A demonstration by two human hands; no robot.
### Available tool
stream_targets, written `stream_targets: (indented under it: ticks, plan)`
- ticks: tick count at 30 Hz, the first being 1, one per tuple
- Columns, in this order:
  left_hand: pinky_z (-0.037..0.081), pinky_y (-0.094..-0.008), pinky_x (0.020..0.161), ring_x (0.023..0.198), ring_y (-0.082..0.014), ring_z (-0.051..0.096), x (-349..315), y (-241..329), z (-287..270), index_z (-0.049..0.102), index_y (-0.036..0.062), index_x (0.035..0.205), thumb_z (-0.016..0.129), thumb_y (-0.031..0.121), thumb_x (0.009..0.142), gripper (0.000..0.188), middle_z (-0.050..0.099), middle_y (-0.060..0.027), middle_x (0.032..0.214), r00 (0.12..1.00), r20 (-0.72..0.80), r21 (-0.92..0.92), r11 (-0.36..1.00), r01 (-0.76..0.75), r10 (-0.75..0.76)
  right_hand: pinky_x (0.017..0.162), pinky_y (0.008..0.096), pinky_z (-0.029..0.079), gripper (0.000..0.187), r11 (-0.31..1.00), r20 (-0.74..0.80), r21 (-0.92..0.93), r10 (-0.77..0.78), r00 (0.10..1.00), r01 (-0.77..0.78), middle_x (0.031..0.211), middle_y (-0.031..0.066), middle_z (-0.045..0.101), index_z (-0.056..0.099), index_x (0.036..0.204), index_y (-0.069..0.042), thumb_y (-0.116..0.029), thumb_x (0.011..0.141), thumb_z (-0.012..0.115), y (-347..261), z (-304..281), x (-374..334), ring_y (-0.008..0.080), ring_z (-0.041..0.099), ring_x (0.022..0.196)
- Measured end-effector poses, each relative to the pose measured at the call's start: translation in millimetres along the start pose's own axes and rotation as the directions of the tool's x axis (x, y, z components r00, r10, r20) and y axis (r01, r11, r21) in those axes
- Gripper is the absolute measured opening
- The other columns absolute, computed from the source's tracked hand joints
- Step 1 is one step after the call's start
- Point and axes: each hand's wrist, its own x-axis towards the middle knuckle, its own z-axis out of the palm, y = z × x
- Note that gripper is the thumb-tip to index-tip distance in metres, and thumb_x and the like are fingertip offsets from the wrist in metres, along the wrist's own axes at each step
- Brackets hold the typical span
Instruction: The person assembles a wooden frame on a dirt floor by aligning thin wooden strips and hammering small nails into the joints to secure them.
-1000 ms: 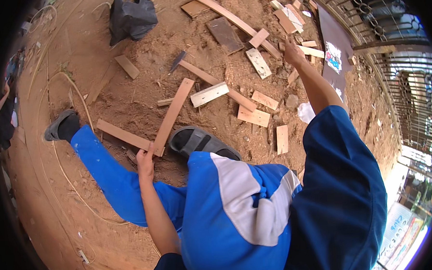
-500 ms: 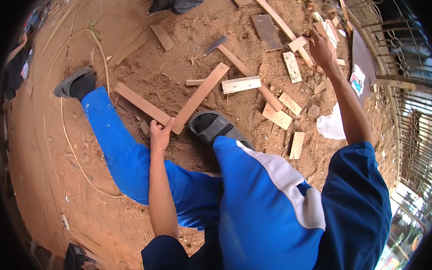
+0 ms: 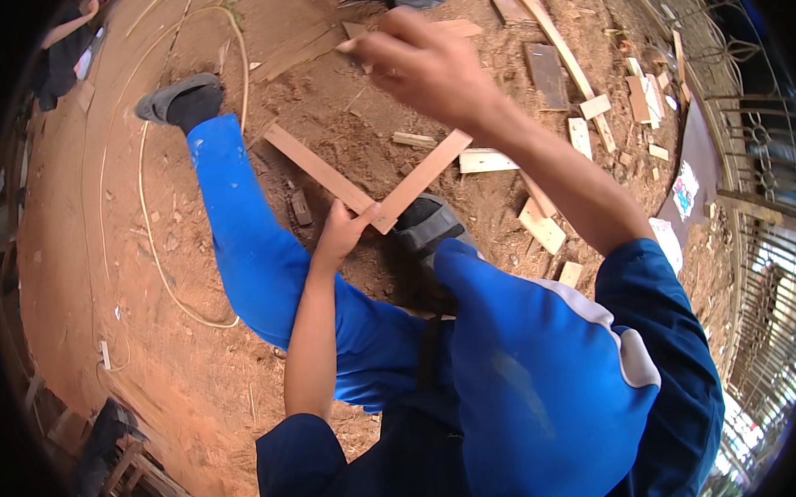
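My left hand [image 3: 337, 236] is closed on the near end of a flat wooden strip [image 3: 319, 170], its thumb at the corner where this strip meets a second wooden strip [image 3: 426, 181]. The two strips form a V opening away from me. My right hand [image 3: 430, 69] is raised beyond the V, blurred, with fingers curled together; what they hold, if anything, I cannot make out. A reddish piece of wood [image 3: 458, 28] shows behind that hand. Under my right forearm, part of the hammer's wooden handle [image 3: 538, 193] shows; its head is hidden.
Pale wooden offcuts [image 3: 541, 226] lie around my sandal [image 3: 428, 222]. A long batten [image 3: 553, 37] and a dark board [image 3: 546, 76] lie farther right, near a metal fence [image 3: 763, 259]. A hose [image 3: 149, 233] loops at left. Another person [image 3: 57, 59] is at the far left.
My right hand has moved left from the offcuts at the far right to above the V of strips. My left hand still grips the corner. The whole view has shifted.
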Motion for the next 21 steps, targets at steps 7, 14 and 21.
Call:
stream_targets:
  ticks: [7,14,21]
  plan:
    - [0.053,-0.0284,0.066,0.073,-0.0154,0.070,4,22,-13,0.066,-0.0013,0.109,0.070,0.036,0.098,0.039,0.075,-0.0087,0.092,0.930,0.050,0.337,0.882,0.328,-0.365,0.067,0.0407,0.060,0.016,0.987,0.274,0.127,0.063,0.960,-0.101,0.100,0.0134,0.058,0.062,0.102,-0.006,-0.016,0.090,0.063,-58,183,-48,0.0294,0.068,0.091]
    - [0.053,-0.0275,0.062,0.070,-0.0145,0.067,-5,5,-68,0.066,-0.0003,0.105,0.070,0.025,0.099,0.027,0.072,-0.0093,0.090,0.883,-0.464,0.165,0.974,0.158,-0.065,0.085,0.0459,0.057,0.027,0.836,0.448,0.356,0.239,0.862,-0.417,0.117,0.0180,0.062,0.065,0.109,-0.001,-0.020,0.089,0.069,-81,192,-114,0.0371,0.066,0.099]
    - [0.056,-0.0280,0.062,0.074,-0.0151,0.069,42,37,-66,0.053,-0.0057,0.130,0.076,0.021,0.094,0.050,0.071,-0.0130,0.096,0.756,-0.645,0.169,0.986,-0.002,0.112,0.100,0.0502,0.043,0.049,0.906,0.549,0.062,0.319,0.773,-0.418,0.114,0.0147,0.065,0.064,0.115,-0.004,-0.038,0.084,0.078,-70,100,-161,0.0344,0.059,0.114]
